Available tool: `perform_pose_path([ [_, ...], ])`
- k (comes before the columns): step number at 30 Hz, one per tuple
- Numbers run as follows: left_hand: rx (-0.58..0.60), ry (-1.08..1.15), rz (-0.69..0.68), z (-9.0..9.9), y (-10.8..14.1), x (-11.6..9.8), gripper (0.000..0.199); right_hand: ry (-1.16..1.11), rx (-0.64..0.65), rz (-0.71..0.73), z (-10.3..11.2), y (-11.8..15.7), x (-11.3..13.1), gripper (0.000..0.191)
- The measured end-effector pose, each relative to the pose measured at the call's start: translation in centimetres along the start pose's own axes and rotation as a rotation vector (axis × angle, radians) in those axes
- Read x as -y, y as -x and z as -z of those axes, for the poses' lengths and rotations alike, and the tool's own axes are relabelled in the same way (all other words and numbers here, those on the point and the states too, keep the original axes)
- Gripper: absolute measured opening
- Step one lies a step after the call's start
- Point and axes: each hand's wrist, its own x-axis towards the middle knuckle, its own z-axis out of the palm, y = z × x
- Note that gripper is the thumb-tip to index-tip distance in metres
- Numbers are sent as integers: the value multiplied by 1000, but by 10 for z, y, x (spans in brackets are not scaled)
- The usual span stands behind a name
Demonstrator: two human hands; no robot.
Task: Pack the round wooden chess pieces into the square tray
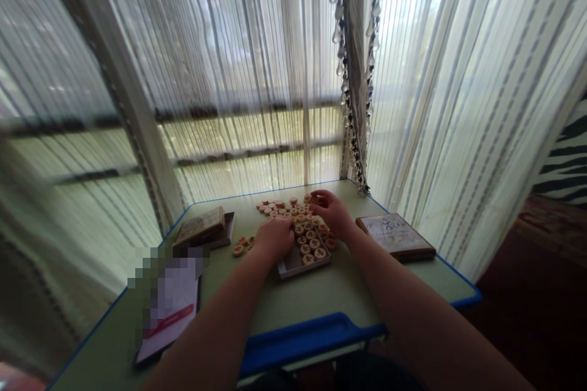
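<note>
Round wooden xiangqi pieces point(274, 211) with characters on them lie in a loose pile toward the back of the table. An open, shallow box point(305, 269) in front of the pile has several pieces standing face up in rows inside. My left hand point(275, 237) rests at the box's left side, its back toward me and its fingertips mostly hidden. Beyond the box's far right corner, my right hand point(329, 211) reaches over the pile. Its fingers are bent and apart, close to pieces at the back; I cannot see anything held in them.
On the left of the table point(257, 305) lies a brown box lid point(199, 226) leaning on another open tray point(228, 232). A flat tablet-like object point(172, 317), partly blurred out, is nearer. A folded board case point(397, 235) lies at right. Sheer curtains point(247, 61) hang behind.
</note>
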Motion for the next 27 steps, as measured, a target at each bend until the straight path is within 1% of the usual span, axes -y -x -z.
perform_pose_path([
  [7, 2, -13, -1, 2, 0, -2, 26, 412, -9, 142, 0, 6, 7, 31],
  [11, 22, -5, 9, 4, 1, -3, 27, 542, 17, 183, 1, 9, 12, 30],
  [18, -4, -14, -4, 0, 0, -2, 25, 569, 43, 186, 0, 10, 12, 31],
  [22, -11, -8, 2, -2, -2, 0, 25, 515, 12, 200, -1, 8, 12, 27],
  [27, 17, 3, 25, 0, -1, -1, 26, 459, -9, 215, -2, 5, 8, 26],
])
